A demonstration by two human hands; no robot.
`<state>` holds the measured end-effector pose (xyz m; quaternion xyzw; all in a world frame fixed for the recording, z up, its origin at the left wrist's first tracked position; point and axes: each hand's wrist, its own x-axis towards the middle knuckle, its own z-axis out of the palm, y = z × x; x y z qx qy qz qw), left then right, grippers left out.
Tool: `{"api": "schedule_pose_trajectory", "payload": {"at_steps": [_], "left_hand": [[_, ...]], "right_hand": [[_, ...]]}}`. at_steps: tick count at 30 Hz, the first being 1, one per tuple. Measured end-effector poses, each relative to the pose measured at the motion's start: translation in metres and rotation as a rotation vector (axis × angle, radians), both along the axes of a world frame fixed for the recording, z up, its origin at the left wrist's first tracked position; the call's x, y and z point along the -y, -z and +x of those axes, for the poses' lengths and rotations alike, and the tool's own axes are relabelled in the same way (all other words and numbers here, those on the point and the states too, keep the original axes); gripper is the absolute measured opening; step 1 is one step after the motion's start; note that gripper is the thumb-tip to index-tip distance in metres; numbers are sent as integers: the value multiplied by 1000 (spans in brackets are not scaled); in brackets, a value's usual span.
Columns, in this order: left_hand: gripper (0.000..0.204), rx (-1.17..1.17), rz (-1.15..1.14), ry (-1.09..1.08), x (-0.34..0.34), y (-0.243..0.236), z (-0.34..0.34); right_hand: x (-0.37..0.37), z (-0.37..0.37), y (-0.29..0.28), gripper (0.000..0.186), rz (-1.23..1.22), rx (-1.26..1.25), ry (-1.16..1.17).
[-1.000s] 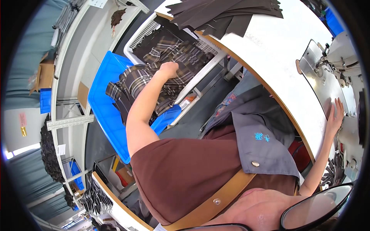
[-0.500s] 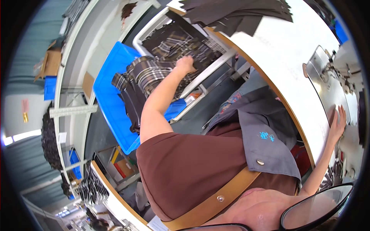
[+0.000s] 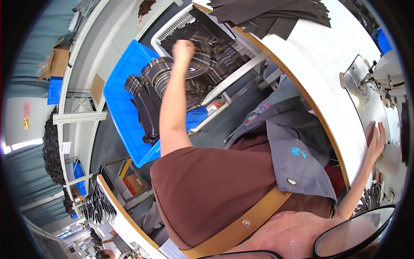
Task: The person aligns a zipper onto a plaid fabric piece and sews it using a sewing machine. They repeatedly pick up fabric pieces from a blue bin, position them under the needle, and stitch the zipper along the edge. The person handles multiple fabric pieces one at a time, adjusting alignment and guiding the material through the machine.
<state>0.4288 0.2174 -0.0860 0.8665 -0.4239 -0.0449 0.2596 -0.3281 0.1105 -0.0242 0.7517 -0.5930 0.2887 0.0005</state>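
My left hand (image 3: 183, 49) is closed and raised over the white plastic basket (image 3: 246, 67). It grips a plaid fabric piece (image 3: 201, 62) that curves up beside it and is blurred by motion. More plaid fabric (image 3: 224, 54) and dark cut pieces lie in the basket. A folded plaid bundle (image 3: 157, 71) and dark strips hang over into the blue bin (image 3: 118, 101) to the left. My right hand (image 3: 376, 140) rests with its fingers spread on the metal plate of the sewing machine (image 3: 362, 88), holding nothing.
A pile of dark cut fabric (image 3: 269, 17) lies at the far end of the white worktable (image 3: 321, 52). White shelving (image 3: 79, 117) stands at left with a cardboard box (image 3: 59, 60). Dark pieces hang from another table (image 3: 98, 205) at lower left.
My left hand has moved up and to the left from the plaid stack, drawing a piece of fabric into a curve. My right hand stays on the machine plate.
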Motion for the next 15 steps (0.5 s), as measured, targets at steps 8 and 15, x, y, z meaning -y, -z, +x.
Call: {"api": "schedule_pose_trajectory", "payload": {"at_steps": [8,15], "left_hand": [[10,-181,-899,274,-43,-162,-9],[10,430,-963,1080,5,-291,-216]], "right_hand": [[-8,-5,0,33,-130,-143,-32],[-58,187,-89,54,243,647,-628]]}}
